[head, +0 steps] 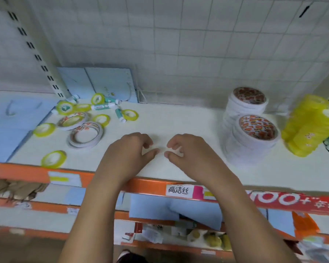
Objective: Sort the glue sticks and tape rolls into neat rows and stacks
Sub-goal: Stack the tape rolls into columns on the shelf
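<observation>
One white shelf (179, 118) holds it all. Left grip (127, 152) and right grip (194, 150) hover mid-shelf, fingers loosely bent, holding nothing. Tape stacks (254, 143) stand at three o'clock; loose tape rolls (85, 137) and glue sticks (103, 106) lie jumbled at ten o'clock.

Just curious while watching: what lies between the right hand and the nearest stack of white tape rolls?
Nothing. In the head view, only bare white shelf separates the right hand from the nearest stack of white tape rolls.
</observation>
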Motion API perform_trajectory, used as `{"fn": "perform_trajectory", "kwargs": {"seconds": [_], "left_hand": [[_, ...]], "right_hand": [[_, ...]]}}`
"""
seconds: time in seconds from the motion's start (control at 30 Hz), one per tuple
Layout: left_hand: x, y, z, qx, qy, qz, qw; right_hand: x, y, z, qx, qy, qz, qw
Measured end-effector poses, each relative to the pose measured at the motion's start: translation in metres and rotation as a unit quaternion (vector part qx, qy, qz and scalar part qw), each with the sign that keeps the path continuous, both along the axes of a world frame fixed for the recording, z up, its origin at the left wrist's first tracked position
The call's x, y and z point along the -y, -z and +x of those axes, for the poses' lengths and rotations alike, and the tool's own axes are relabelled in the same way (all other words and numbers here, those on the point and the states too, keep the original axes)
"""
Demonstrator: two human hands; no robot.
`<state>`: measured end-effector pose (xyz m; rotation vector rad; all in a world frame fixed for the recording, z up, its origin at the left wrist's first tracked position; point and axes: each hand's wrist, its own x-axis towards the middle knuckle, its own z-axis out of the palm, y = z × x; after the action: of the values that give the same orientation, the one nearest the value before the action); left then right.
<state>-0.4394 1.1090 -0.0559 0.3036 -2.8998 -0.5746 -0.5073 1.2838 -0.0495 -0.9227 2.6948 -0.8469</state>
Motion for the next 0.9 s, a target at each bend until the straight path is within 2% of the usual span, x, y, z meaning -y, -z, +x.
{"fn": "perform_trajectory", "kwargs": {"seconds": [0.13,0.33,0.7,0.9], "left_hand": [[0.056,-0.001,0.029,-0.019,-0.043,-0.012,0.999],[0.132,-0.004,0.043,-0.022,-0.073,-0.031,0.997],[0.190,0.002,-0.005,-0.046,0.039,0.008,0.998],[0.196,0.005,-0.041,0.019,0.031,-0.030,0.999]], "right_hand": [[0.066,0.001,0.010,-0.004,-0.048,-0.028,0.998],[0.144,0.004,0.015,0.003,-0.063,-0.024,0.998],[0.198,0.012,0.002,-0.002,0.037,-0.015,0.999],[0.207,0.003,-0.033,-0.048,0.123,0.030,0.991]]}}
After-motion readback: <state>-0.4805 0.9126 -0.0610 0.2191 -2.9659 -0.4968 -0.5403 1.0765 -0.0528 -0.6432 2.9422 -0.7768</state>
